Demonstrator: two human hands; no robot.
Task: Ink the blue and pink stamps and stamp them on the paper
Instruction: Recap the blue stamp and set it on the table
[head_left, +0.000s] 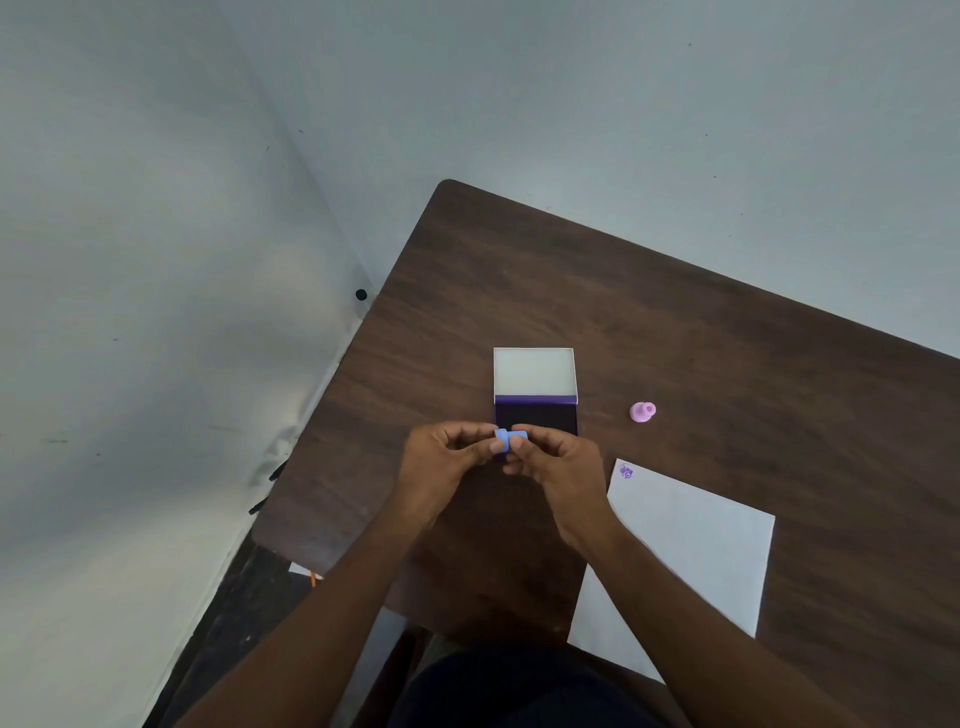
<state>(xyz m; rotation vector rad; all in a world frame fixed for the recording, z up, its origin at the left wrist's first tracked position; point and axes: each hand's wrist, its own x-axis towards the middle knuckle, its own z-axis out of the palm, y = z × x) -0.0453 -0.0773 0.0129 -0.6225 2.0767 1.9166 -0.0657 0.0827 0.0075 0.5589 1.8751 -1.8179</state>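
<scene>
Blue stamp (510, 438) sits pinched between your left hand (448, 462) and right hand (557, 467) at frame centre, above the ink pad (536, 415); fumble it and you smear ink on the paper (691, 551) lower right.

Dark wooden table (675, 322) carries open ink pad (535, 387); pink stamp (642, 412); paper (691, 551).

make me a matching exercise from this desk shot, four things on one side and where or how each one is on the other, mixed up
Things:
1. blue stamp
2. pink stamp
3. ink pad
4. paper

States:
A. lid open, just beyond the hands
B. lying alone on the table, right of the ink pad
C. pinched between both hands
D. bears one purple print in its far corner

Pairs: 1-C, 2-B, 3-A, 4-D
</scene>
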